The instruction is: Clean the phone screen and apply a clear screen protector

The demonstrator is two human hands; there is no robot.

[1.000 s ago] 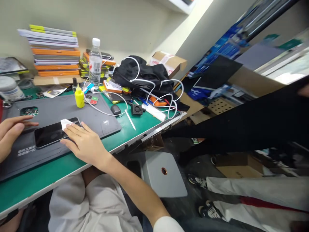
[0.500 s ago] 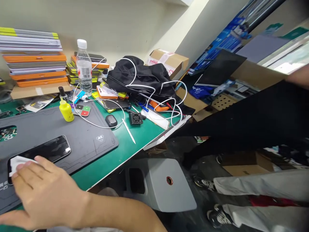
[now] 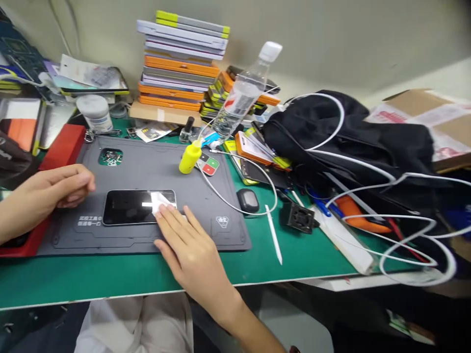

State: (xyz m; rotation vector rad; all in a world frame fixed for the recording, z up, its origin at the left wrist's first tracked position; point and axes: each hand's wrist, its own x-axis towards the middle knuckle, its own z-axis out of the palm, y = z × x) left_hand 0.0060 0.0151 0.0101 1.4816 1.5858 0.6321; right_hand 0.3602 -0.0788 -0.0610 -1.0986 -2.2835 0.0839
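Observation:
A black phone [image 3: 128, 208] lies screen up on the dark grey mat [image 3: 147, 162]. My right hand [image 3: 189, 245] presses a small white cloth [image 3: 159, 200] with its fingertips onto the right end of the phone's screen. My left hand [image 3: 62, 191] is curled above the mat's left side, to the left of the phone and not touching it; whether its fingers hold anything is hidden. Behind the phone stands a small yellow bottle [image 3: 190, 158], beside a card with coloured squares [image 3: 210, 165].
A red case [image 3: 62, 152] lies at the left. Stacked boxes [image 3: 180, 73] and a tilted water bottle [image 3: 239, 103] stand at the back. A white cable [image 3: 272, 184], a white stylus [image 3: 273, 235], a small fan [image 3: 299, 217] and a black bag [image 3: 353, 127] are on the right.
The view has swung left, bringing my left hand, the whole phone and the mat's left side into sight. My right hand and the cloth are now at the phone's right end instead of its left.

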